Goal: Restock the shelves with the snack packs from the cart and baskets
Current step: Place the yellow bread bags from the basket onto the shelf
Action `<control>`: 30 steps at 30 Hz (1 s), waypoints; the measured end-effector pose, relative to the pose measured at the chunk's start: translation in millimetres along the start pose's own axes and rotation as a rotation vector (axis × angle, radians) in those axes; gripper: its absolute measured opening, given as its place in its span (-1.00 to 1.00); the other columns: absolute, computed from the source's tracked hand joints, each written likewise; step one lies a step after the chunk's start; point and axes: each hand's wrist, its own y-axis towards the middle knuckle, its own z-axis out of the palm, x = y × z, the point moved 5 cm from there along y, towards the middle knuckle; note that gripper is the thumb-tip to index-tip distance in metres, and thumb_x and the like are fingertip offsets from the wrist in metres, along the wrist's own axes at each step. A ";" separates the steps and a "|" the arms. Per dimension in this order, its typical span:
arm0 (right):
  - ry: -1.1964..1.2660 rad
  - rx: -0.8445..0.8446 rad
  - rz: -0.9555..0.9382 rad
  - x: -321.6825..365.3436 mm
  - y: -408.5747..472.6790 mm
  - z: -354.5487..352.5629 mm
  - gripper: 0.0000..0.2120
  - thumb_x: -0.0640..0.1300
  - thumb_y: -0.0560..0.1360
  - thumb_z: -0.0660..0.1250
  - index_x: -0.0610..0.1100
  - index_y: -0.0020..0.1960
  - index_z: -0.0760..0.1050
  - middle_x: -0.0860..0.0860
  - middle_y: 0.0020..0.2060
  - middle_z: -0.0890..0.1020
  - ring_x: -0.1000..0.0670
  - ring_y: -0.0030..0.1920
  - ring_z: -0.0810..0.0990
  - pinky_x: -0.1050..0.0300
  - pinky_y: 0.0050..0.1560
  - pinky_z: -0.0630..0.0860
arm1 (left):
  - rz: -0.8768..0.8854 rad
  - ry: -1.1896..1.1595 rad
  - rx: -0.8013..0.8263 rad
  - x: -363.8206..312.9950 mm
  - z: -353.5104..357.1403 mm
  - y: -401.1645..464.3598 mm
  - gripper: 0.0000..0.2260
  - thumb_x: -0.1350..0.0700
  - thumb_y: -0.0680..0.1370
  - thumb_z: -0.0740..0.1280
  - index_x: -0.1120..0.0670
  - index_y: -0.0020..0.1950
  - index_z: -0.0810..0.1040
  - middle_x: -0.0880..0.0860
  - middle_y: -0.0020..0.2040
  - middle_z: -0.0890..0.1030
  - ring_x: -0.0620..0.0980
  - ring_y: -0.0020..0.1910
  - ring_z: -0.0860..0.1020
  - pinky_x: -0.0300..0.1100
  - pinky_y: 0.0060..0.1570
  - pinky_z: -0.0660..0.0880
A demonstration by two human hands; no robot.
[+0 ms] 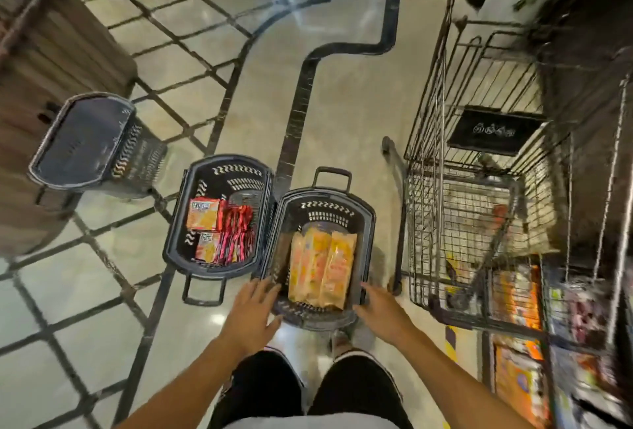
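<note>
A dark plastic basket stands on the floor right in front of my feet, holding several long orange snack packs. My left hand hovers with straight fingers at the basket's near left corner. My right hand reaches to its near right corner, fingers relaxed and holding nothing. A second basket beside it on the left holds orange cracker packs and red wrapped packs. A wire shopping cart stands to the right.
An empty dark basket sits further left, against a wooden counter. Shelves with colourful packs run along the lower right, blurred. My shoes stand just behind the near basket on the glossy tiled floor.
</note>
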 end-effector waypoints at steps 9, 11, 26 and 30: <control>0.142 0.038 0.169 -50.2 110.2 37.8 -0.42 -0.01 0.62 0.33 -0.01 0.58 0.22 0.03 0.53 0.32 -0.03 0.51 0.32 0.17 0.43 0.27 | 0.074 -0.114 0.099 8.9 48.7 133.0 -0.31 -0.29 0.54 0.04 0.09 0.53 0.41 0.14 0.50 0.43 0.29 0.44 0.40 0.28 0.36 0.39; 0.182 0.015 0.203 -67.0 139.5 56.4 -0.43 -0.03 0.63 0.32 -0.07 0.57 0.21 0.03 0.49 0.35 -0.01 0.50 0.30 0.28 0.38 0.20 | 0.080 -0.130 0.115 19.3 72.0 164.7 -0.33 -0.28 0.54 0.03 0.05 0.54 0.38 0.13 0.51 0.41 0.27 0.45 0.38 0.28 0.36 0.39; 0.497 -0.163 0.366 -168.0 353.6 209.8 -0.28 0.13 0.48 0.41 0.25 0.54 0.14 0.14 0.35 0.51 0.00 0.32 0.54 -0.15 0.27 0.54 | 0.108 -0.158 0.263 83.7 221.6 330.8 -0.34 -0.21 0.61 0.07 0.03 0.65 0.07 0.13 0.62 0.14 0.20 0.59 0.12 0.06 0.57 0.08; 0.474 -0.311 0.473 -174.7 388.1 224.5 -0.13 0.15 0.46 0.41 0.13 0.61 -0.01 0.01 0.44 0.43 -0.11 0.38 0.48 -0.18 0.37 0.46 | 0.076 -0.215 0.248 86.0 231.0 358.4 -0.36 -0.14 0.67 0.16 0.05 0.66 0.03 0.10 0.63 0.11 0.15 0.59 0.08 0.02 0.55 0.13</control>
